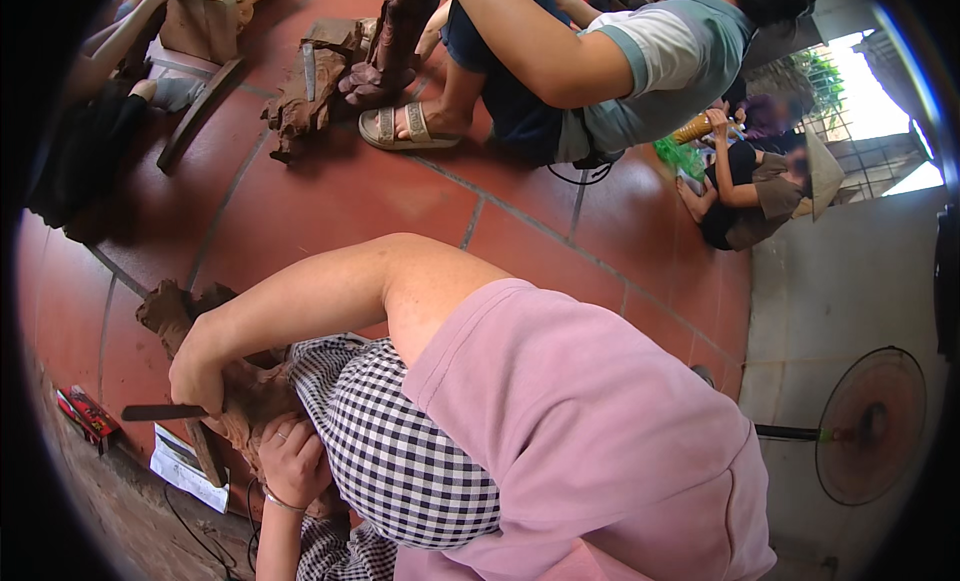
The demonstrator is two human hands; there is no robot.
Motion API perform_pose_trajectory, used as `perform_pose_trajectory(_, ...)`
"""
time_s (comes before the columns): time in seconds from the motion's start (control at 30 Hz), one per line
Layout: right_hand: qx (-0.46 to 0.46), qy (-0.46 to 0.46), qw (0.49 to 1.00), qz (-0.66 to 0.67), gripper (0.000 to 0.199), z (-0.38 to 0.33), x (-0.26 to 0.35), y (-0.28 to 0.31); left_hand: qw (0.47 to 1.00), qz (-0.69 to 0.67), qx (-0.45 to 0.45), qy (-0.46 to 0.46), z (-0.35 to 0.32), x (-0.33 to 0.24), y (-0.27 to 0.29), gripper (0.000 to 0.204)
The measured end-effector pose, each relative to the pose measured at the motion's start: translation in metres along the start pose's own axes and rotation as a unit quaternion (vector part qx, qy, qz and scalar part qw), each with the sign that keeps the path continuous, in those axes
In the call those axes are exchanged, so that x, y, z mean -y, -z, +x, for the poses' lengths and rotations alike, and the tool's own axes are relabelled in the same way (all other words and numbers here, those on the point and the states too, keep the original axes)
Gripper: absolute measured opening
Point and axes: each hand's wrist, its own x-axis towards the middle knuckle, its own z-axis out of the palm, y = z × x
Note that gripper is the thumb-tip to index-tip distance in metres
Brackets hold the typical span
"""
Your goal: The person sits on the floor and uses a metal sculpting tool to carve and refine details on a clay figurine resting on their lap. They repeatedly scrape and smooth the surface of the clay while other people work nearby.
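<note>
A rough, reddish-brown carved wood piece (pixel 255 396) lies against my lap, over black-and-white checked cloth (pixel 400 451). My right hand (pixel 200 374) is at the end of the arm that curves over the top. It is closed at a dark, flat file-like bar (pixel 162 412), which sticks out to the left; most of its fingers are turned from view. Below it, my left hand (pixel 295 463), with a ring and a bracelet, presses curled fingers against the wood. What lies under its palm is hidden.
A sheet of paper (pixel 190 466) and a red box (pixel 88 418) lie at the lower left. Ahead, a seated person (pixel 640 71) works by a tall carving (pixel 400 36). Another person (pixel 760 186) sits at the far right. A fan (pixel 870 426) stands by the wall.
</note>
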Motion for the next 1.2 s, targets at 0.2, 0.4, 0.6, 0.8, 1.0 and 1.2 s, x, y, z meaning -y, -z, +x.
perform_pose_trajectory(0.2,-0.030,0.001,0.999,0.041,0.038,-0.001,-0.023,-0.006,1.000,-0.007,-0.002,-0.011,0.005,-0.004,-0.005,0.019)
perform_pose_trajectory(0.4,-0.030,0.024,0.999,-0.023,0.040,0.003,0.006,-0.007,1.000,0.006,-0.003,-0.001,-0.003,0.001,-0.002,0.023)
perform_pose_trajectory(0.6,-0.060,-0.046,0.996,0.057,0.040,0.017,-0.026,-0.018,1.000,-0.012,0.009,0.009,0.001,-0.001,-0.003,0.024)
perform_pose_trajectory(0.8,-0.057,-0.036,0.998,0.011,0.037,0.016,-0.004,-0.026,1.000,0.006,0.002,0.014,0.002,-0.002,-0.001,0.024)
perform_pose_trajectory(1.0,-0.044,-0.086,0.994,0.055,0.038,0.031,-0.022,-0.028,1.000,-0.011,0.008,0.008,0.002,-0.002,-0.002,0.023)
perform_pose_trajectory(1.2,-0.096,-0.115,0.987,0.059,0.032,-0.007,0.016,-0.020,1.000,-0.020,0.005,0.006,0.008,-0.006,0.002,0.016)
